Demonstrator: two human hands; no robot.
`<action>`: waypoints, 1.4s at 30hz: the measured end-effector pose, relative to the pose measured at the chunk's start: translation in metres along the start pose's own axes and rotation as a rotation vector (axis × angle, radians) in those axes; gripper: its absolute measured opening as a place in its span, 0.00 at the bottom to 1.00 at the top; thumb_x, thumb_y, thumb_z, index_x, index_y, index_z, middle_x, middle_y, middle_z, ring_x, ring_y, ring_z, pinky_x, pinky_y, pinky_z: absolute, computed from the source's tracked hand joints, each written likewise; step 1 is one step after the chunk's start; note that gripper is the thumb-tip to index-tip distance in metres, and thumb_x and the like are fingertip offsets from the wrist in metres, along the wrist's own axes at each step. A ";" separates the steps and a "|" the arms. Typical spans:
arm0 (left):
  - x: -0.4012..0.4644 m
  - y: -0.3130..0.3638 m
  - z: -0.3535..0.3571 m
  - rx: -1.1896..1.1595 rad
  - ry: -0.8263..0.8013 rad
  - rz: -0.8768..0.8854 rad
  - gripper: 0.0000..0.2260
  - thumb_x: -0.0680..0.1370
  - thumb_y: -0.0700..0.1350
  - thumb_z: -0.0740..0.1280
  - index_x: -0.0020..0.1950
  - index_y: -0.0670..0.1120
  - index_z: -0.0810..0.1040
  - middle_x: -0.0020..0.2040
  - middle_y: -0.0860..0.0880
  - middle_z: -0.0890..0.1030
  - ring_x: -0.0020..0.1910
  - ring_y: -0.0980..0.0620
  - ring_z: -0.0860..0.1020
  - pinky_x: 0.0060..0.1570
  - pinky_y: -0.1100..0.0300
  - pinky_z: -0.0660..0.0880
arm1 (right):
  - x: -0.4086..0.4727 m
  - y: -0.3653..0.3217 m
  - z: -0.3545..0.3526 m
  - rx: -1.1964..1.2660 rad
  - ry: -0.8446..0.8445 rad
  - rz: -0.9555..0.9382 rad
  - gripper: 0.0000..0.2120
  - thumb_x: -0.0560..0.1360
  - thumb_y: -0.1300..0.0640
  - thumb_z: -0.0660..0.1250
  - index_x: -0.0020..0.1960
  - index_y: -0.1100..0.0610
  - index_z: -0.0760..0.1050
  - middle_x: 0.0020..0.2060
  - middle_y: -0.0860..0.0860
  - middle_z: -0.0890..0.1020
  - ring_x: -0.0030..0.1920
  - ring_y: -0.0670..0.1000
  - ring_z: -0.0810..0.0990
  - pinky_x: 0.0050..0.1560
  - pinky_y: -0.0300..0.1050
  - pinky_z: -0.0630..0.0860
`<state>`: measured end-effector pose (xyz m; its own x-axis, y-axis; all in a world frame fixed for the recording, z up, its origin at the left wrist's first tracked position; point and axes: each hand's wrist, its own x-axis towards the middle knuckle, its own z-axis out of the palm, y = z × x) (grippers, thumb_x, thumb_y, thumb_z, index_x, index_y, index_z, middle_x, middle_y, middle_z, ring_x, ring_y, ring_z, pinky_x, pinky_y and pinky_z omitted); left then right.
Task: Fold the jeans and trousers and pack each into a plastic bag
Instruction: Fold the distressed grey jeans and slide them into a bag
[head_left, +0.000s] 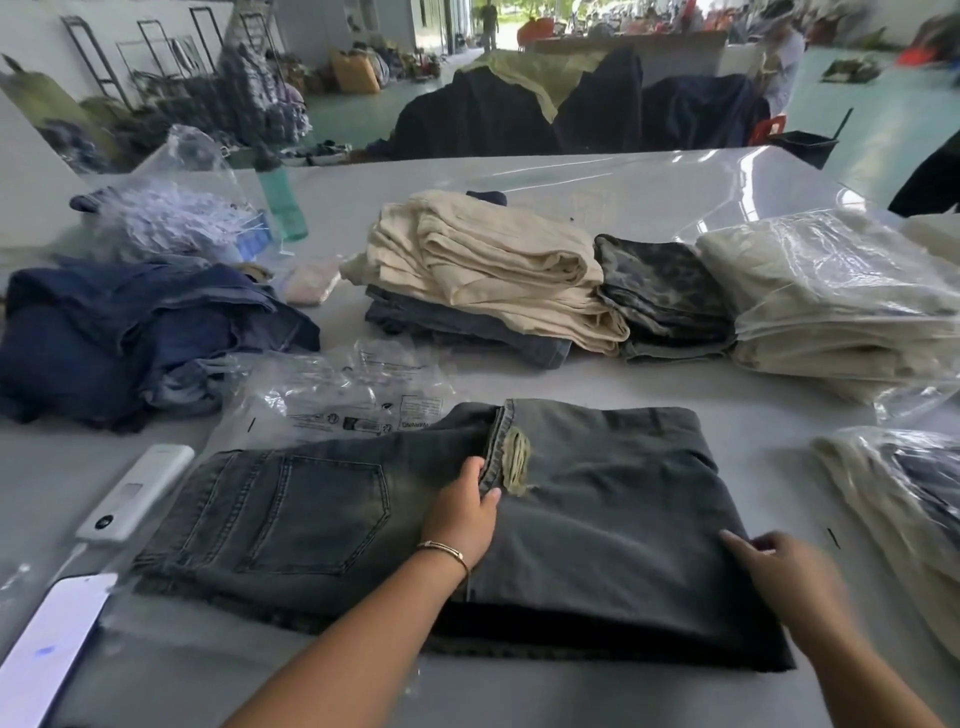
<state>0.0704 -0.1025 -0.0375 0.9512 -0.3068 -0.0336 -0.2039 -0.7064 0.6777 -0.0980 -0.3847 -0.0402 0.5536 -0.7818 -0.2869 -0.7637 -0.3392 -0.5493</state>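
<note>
Grey washed jeans (597, 519) lie partly folded on the white table (571, 384) in front of me, back pocket to the left, legs doubled over to the right. My left hand (465, 512) pinches the hem of the folded leg at the middle of the jeans. My right hand (779, 566) rests on the right edge of the fold, fingers on the cloth. Empty clear plastic bags (332, 395) lie just behind the jeans on the left.
Unfolded blue jeans (119, 332) are heaped at the left. A stack of folded cream and denim trousers (493, 275) sits behind, with bagged trousers (841, 301) at the right. A power bank (137, 491) and phone (47, 649) lie near left.
</note>
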 end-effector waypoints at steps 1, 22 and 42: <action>-0.003 -0.005 0.000 0.121 -0.045 -0.034 0.15 0.80 0.50 0.62 0.64 0.48 0.67 0.51 0.47 0.80 0.50 0.44 0.79 0.44 0.56 0.75 | -0.001 0.000 0.004 -0.060 0.013 -0.013 0.19 0.74 0.42 0.67 0.51 0.58 0.77 0.42 0.56 0.81 0.41 0.56 0.77 0.36 0.46 0.70; -0.025 -0.039 0.010 0.313 0.001 0.135 0.18 0.77 0.50 0.66 0.68 0.55 0.73 0.48 0.47 0.83 0.46 0.48 0.80 0.38 0.59 0.71 | -0.004 0.001 0.052 -0.555 -0.022 -0.487 0.28 0.79 0.35 0.43 0.77 0.38 0.43 0.78 0.46 0.43 0.77 0.49 0.39 0.76 0.52 0.39; 0.134 0.050 0.042 -0.063 -0.074 -0.455 0.24 0.73 0.54 0.70 0.60 0.38 0.76 0.59 0.38 0.79 0.57 0.39 0.77 0.56 0.52 0.74 | -0.039 0.031 0.017 -0.624 -0.029 -1.024 0.36 0.70 0.24 0.50 0.69 0.43 0.72 0.68 0.50 0.74 0.67 0.52 0.73 0.67 0.52 0.61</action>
<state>0.1783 -0.2058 -0.0387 0.9212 -0.0206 -0.3885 0.2472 -0.7402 0.6253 -0.1377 -0.3561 -0.0591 0.9992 0.0089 0.0391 0.0112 -0.9982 -0.0595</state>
